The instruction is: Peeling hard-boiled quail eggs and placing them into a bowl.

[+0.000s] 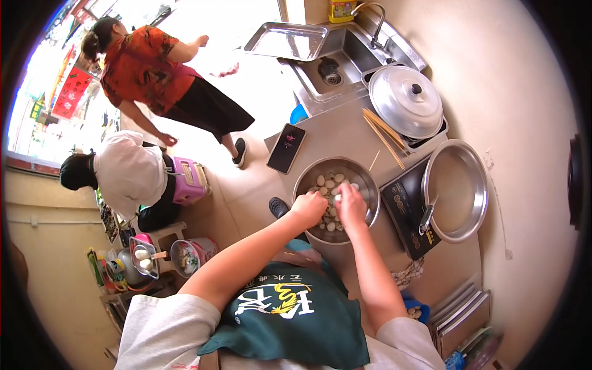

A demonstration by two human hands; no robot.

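Note:
A wide stainless steel bowl [373, 217] stands on the counter before me, holding many small pale eggs [330, 226] and what look like bits of shell. Both hands work over it. My right hand [352, 206] has its fingers closed around a small white egg [338, 197], partly hidden by the fingers. Just to its left, my left hand [312, 208] is curled with the knuckles up; whether anything is in its fingers cannot be seen. Another white egg [354, 186] lies beyond my right hand, inside the bowl.
Around the bowl are a phone [286, 149], wooden chopsticks [384, 138], a black induction cooker [407, 217], a steel basin of cloudy liquid [455, 189] and a lidded pot [407, 104]. The sink [351, 60] carries a metal tray [286, 41]. Two people [148, 74] are at the left.

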